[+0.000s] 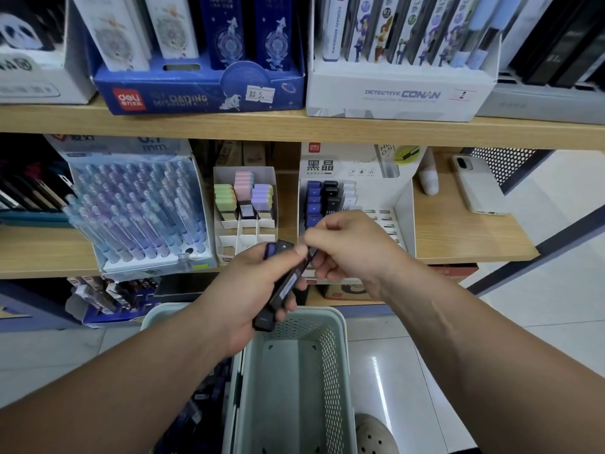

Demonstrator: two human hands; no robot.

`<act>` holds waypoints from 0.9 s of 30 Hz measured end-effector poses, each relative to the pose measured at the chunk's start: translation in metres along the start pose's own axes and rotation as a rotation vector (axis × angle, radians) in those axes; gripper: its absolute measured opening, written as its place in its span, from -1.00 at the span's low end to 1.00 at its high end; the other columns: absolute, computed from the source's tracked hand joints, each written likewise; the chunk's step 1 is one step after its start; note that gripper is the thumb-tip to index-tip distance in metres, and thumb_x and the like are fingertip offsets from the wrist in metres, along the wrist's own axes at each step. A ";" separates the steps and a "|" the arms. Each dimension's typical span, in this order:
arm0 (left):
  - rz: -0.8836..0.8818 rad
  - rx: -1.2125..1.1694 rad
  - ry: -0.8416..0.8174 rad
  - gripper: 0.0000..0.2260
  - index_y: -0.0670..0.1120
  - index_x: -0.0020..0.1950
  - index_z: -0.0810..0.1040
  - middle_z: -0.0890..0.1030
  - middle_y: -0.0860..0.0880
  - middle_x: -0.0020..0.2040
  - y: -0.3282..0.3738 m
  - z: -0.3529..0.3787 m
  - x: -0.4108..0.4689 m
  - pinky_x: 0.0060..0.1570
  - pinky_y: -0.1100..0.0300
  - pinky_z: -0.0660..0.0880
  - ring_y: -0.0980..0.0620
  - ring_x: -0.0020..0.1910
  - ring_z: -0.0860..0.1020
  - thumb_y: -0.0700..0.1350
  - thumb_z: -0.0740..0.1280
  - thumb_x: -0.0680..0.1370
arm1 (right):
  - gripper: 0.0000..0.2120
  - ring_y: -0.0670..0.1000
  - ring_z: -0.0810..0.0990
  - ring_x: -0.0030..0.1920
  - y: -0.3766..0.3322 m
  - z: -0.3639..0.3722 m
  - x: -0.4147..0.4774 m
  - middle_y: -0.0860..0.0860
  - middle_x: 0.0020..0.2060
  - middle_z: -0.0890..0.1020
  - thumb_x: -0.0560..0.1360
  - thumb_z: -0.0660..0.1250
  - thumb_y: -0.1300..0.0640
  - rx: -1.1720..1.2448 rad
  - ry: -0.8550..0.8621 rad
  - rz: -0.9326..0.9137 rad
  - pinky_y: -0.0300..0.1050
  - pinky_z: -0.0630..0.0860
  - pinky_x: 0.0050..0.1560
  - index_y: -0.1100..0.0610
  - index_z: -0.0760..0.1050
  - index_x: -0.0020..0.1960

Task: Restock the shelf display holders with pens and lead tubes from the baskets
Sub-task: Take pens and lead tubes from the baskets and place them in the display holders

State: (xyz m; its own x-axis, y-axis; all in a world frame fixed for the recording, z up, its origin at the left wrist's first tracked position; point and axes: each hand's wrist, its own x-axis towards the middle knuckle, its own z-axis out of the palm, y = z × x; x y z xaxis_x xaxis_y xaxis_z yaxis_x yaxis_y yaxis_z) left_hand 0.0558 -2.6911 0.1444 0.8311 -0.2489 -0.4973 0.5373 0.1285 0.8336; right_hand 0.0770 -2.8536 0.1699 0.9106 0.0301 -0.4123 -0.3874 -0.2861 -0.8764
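Shelf [458,240]; two hands [255,283] [347,247] grip lead tubes [288,286]

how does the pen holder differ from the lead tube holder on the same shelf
The pen holder is nearly full, one front hole empty; the lead tube holder has many empty slots on its right. The pen holder's pens are translucent blue-purple and stand tilted back; the lead tube holder's lead tubes are opaque blue and black, stacked in columns. Both are white card displays on one wooden shelf.

White phone [478,188] far rt, lying flat; pastel erasers [244,194] in box [226,174], ctr; shoe [373,435] on tile floor [540,306]
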 end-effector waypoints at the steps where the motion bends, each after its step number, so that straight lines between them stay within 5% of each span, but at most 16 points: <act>1: -0.029 -0.034 -0.009 -0.76 -0.10 0.09 0.59 0.63 -0.16 -0.23 0.001 -0.001 0.000 -0.53 0.22 0.35 -0.01 -0.47 0.47 0.04 0.42 0.56 | -0.92 -0.01 0.61 -0.42 0.000 -0.003 0.001 0.06 -0.41 0.63 0.46 0.43 0.14 0.016 0.030 -0.007 -0.23 0.49 -0.44 0.17 0.60 -0.14; 9: -0.113 -0.112 0.074 -0.75 -0.12 0.16 0.57 0.62 -0.11 -0.30 0.002 -0.003 0.004 -0.57 0.23 0.35 0.02 -0.51 0.43 0.02 0.37 0.59 | -0.87 0.01 0.68 -0.34 -0.008 -0.040 0.004 0.10 -0.29 0.70 0.52 0.40 0.37 0.180 0.184 -0.174 -0.19 0.60 -0.30 0.20 0.60 0.01; 15: -0.187 -0.288 0.019 -0.62 -0.15 0.11 0.60 0.52 -0.12 -0.34 0.003 -0.012 0.004 -0.52 0.20 0.36 -0.03 -0.50 0.41 0.05 0.10 0.58 | -0.86 -0.03 0.67 -0.25 -0.003 -0.066 0.011 -0.01 -0.27 0.69 0.45 0.51 0.25 -0.233 0.500 -0.386 -0.09 0.64 -0.16 0.02 0.65 -0.12; 20: -0.144 -0.320 -0.026 -0.61 -0.18 0.24 0.57 0.51 -0.11 -0.32 0.004 -0.009 0.001 -0.49 0.19 0.38 -0.02 -0.47 0.41 -0.02 0.08 0.61 | -0.76 -0.21 0.64 -0.18 0.004 -0.056 0.018 -0.12 -0.15 0.68 0.49 0.46 0.28 -0.424 0.517 -0.546 -0.42 0.53 -0.03 0.03 0.66 0.10; 27: -0.113 -0.279 0.010 -0.65 -0.20 0.35 0.51 0.53 -0.08 -0.30 0.004 -0.005 0.000 -0.49 0.17 0.42 0.00 -0.45 0.44 -0.04 0.17 0.67 | -0.77 -0.09 0.58 -0.17 0.008 -0.047 0.021 0.01 -0.10 0.72 0.47 0.47 0.30 -0.707 0.493 -0.608 -0.36 0.37 -0.13 0.12 0.70 0.10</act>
State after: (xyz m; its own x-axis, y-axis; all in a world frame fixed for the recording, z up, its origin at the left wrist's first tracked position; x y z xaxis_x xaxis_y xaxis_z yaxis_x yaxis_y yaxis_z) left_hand 0.0583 -2.6859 0.1467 0.7646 -0.2670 -0.5866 0.6438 0.3600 0.6752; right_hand 0.0995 -2.9007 0.1662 0.9427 0.0084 0.3335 0.1814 -0.8519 -0.4913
